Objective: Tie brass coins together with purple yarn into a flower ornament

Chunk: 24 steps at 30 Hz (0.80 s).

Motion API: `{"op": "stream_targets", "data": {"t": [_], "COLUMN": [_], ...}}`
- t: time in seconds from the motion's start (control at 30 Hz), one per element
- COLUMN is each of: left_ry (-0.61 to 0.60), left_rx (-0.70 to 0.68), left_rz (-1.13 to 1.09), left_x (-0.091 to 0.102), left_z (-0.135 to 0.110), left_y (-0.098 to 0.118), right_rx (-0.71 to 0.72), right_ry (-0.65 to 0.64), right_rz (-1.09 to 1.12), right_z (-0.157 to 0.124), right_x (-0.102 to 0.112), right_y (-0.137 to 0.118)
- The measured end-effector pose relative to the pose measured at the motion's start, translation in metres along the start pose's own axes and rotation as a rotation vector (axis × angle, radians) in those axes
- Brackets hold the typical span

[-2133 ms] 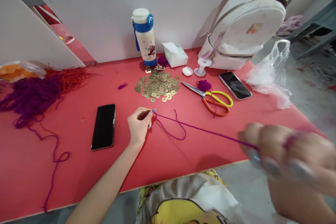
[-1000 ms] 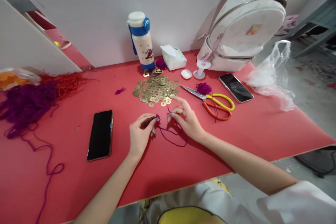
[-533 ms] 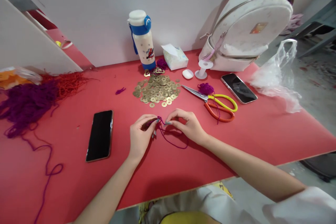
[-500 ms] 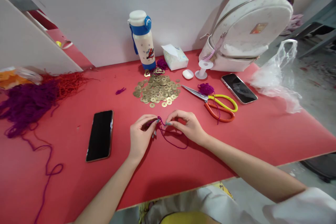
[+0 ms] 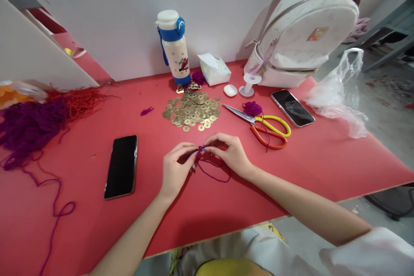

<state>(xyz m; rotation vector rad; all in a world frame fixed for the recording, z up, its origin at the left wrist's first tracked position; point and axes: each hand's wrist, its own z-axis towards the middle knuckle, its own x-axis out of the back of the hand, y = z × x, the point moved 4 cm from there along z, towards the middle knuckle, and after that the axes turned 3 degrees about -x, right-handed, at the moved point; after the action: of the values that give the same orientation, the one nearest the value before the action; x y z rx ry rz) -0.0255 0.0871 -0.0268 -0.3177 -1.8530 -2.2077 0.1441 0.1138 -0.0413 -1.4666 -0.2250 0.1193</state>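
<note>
My left hand (image 5: 176, 168) and my right hand (image 5: 228, 153) meet fingertip to fingertip over the red table (image 5: 323, 155). Both pinch a thin purple yarn strand (image 5: 210, 174), which loops on the table below my right hand. What the left fingers hold besides the yarn is hidden. Just beyond the hands lies a heap of brass coins (image 5: 192, 110) with square holes.
A black phone (image 5: 121, 166) lies left of my hands; scissors (image 5: 261, 123) and a second phone (image 5: 292, 108) lie to the right. A bottle (image 5: 173, 47), tissue pack (image 5: 215, 69), empty spool (image 5: 249, 83) and white backpack (image 5: 304, 30) stand at the back. Purple yarn (image 5: 26, 127) piles at left.
My right hand pulled the yarn far out to the right, then came back to the left hand. The fingertips of both hands have closed together on the strand.
</note>
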Motion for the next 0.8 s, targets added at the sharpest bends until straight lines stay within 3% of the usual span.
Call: {"op": "stream_targets", "data": {"t": [0.47,0.8], "left_ry": [-0.015,0.018], "left_rx": [-0.142,-0.084], "left_rz": [0.123,0.044], "left_x": [-0.0014,0.0015], "left_z": [-0.0019,-0.0004], "left_y": [0.0043,0.0007], "right_rx": [-0.013,0.014], "right_ry": [0.006,-0.009], "right_rz": [-0.041,-0.086], "right_z": [-0.0003,-0.0010], "right_x": [-0.0011,-0.0013], "right_y": [0.0016,-0.0022]}}
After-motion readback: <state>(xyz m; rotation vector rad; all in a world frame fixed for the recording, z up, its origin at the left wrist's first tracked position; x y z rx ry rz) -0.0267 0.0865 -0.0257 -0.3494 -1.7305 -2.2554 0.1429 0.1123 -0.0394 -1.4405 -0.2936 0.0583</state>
